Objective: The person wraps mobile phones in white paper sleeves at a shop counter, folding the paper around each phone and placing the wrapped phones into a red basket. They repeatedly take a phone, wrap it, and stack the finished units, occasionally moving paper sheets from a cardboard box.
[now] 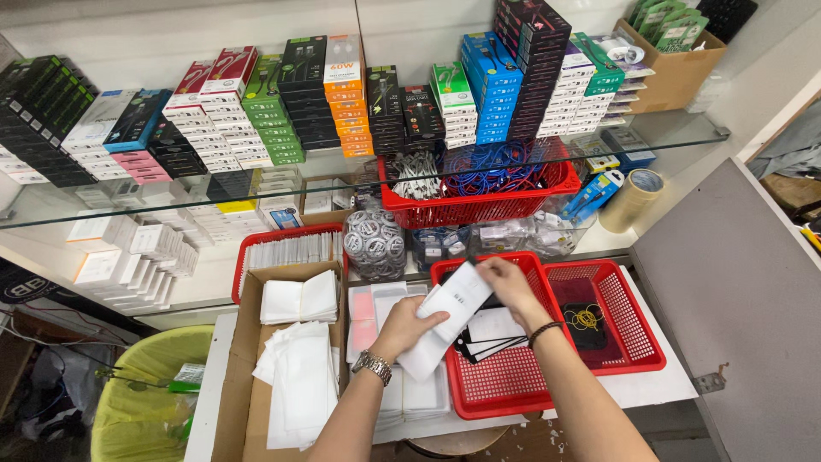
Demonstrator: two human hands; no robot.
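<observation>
My left hand [404,326], with a metal watch on its wrist, grips the lower part of a long white flat package [445,321]. My right hand [510,287], a dark band on its wrist, pinches the top end of the same package over a red plastic basket [505,387]. Inside that basket lie a few white cards and flat dark items [487,338]. The package is tilted, its upper end pointing toward the shelf.
A second red basket [637,338] with a dark item and yellow cord sits to the right. A cardboard box [248,359] of white sleeves lies left. A yellow-lined bin [145,393] stands lower left. Stacked boxes crowd the glass shelf [342,192], with a tape roll [633,198].
</observation>
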